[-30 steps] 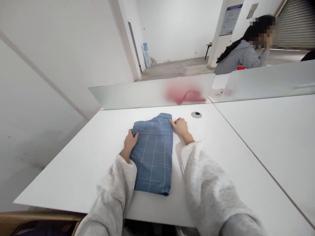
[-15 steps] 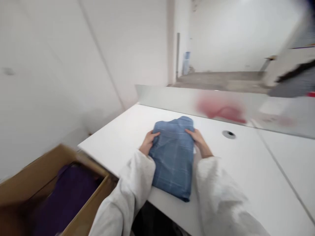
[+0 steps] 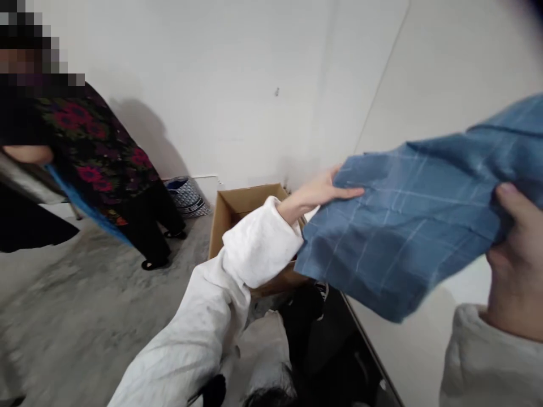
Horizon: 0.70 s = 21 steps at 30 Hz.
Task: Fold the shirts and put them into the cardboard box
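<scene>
A folded blue garment with thin white check lines, looking like a shirt [image 3: 407, 215], is held up between my two hands. My left hand [image 3: 318, 192] pinches its left end, thumb on the near face. At the other end, my right hand [image 3: 520, 243] grips the cloth, with the thumb pressed on top and the other fingers mostly hidden. The garment hangs tilted above the white table's left edge, its right end rising out of view. Below and behind my left forearm stands an open cardboard box [image 3: 250, 198]; my sleeve hides most of its inside.
A person in a dark floral top [image 3: 97, 141] stands at the left on the grey concrete floor [image 3: 93, 305]. Behind them a patterned bag [image 3: 189, 198] sits by the white wall [image 3: 237, 85]. The white table [image 3: 382, 333] lies at lower right.
My view has turned left toward the box and the person. Both hands have lifted the folded garment off the table and brought it nearer; it is now tilted sideways.
</scene>
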### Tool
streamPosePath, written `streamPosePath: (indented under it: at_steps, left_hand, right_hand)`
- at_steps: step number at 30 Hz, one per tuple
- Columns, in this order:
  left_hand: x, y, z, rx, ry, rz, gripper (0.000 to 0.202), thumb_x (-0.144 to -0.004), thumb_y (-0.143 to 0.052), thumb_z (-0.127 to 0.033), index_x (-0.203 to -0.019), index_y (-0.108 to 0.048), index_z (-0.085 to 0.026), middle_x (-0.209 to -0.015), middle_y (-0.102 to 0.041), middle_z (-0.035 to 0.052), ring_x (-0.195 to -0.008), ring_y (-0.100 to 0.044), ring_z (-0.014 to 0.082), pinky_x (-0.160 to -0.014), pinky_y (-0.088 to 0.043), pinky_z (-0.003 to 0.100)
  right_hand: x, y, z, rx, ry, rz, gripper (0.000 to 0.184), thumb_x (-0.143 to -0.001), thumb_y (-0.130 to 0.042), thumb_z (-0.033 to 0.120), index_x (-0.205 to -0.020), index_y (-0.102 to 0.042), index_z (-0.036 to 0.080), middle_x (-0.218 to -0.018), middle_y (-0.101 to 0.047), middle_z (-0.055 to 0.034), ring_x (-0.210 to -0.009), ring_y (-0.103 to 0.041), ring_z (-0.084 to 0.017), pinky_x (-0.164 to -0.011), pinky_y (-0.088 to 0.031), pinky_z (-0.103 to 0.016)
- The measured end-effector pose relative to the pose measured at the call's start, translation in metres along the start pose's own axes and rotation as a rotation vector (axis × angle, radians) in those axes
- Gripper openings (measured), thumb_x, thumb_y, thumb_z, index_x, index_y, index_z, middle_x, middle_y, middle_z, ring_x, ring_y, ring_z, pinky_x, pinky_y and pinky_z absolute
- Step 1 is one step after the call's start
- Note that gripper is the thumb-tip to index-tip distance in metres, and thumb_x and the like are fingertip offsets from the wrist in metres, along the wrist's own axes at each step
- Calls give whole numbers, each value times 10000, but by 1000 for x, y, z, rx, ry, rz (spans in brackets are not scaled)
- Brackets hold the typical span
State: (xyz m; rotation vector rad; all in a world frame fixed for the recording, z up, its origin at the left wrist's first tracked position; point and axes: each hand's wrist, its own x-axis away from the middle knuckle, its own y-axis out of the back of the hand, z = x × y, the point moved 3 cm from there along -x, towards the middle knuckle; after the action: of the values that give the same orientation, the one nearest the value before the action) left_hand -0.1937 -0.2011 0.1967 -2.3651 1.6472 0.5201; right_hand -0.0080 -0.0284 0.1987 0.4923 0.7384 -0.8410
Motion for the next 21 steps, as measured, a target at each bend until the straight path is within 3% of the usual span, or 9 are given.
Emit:
streamPosePath:
  at_steps: [3,5,7,10,13,15,18,21]
  left_hand:
    - [28,65,-27,-126,-53,-212,601,-667,-771,-316,-1193,-551,-125,-1181,-633,96,-1118,-575,269,-1019,-386,460]
    - [51,105,-35,-202,-81,-354,609,-640,-786,-312,-1174,-559,-124,-1184,-636,91,-1122,-575,274,-1020,-386,462]
    - [78,138,-32,-234,-68,-471,599,-602,-806,-309,-1131,-588,-134,-1164,-652,86,-1110,-586,274,-1012,-402,449]
    - [122,173,-1,-187,94,-596,539,-547,-831,-285,-1031,-642,-139,-1080,-692,85,-1043,-622,270,-976,-444,430]
    - [165,191,38,-103,261,-716,472,-501,-846,-265,-922,-673,-139,-972,-722,81,-941,-659,262,-919,-487,420]
    - [188,193,54,-79,297,-781,449,-499,-850,-268,-897,-682,-146,-932,-729,69,-891,-670,244,-891,-505,398]
    - [209,191,54,-103,293,-833,435,-537,-845,-288,-923,-689,-162,-944,-732,53,-867,-675,218,-858,-523,352]
    - [215,195,46,-132,288,-886,422,-544,-845,-306,-911,-693,-162,-952,-732,53,-855,-679,207,-829,-536,326]
  right_hand:
    - [-35,-65,-1,-162,106,-90,339,-741,-660,443,-1078,-642,410,-1315,-557,22,-1268,-445,-314,-1023,-419,-459]
    - [-50,-111,-12,-275,75,-37,326,-720,-698,417,-1041,-650,376,-1243,-612,12,-1222,-506,-298,-1027,-424,-454]
    - [-56,-156,-30,-377,12,20,313,-691,-737,393,-986,-655,325,-1137,-666,-19,-1140,-575,-276,-1010,-444,-453]
    - [-43,-224,-67,-452,-105,161,415,-648,-761,444,-983,-641,230,-1041,-688,-66,-1042,-620,-269,-958,-470,-498]
    - [-11,-274,-101,-464,-203,298,508,-637,-758,479,-1026,-631,177,-1015,-690,-80,-1035,-615,-259,-926,-485,-495]
    - [9,-293,-114,-467,-251,352,501,-643,-760,462,-1035,-636,176,-1020,-690,-73,-1019,-620,-243,-927,-488,-467]
    - [21,-301,-116,-454,-245,372,435,-667,-747,449,-996,-650,182,-1009,-694,-56,-978,-633,-227,-920,-491,-439]
    - [14,-309,-110,-414,-184,396,393,-696,-720,458,-976,-657,190,-998,-697,-41,-964,-635,-218,-908,-494,-418]
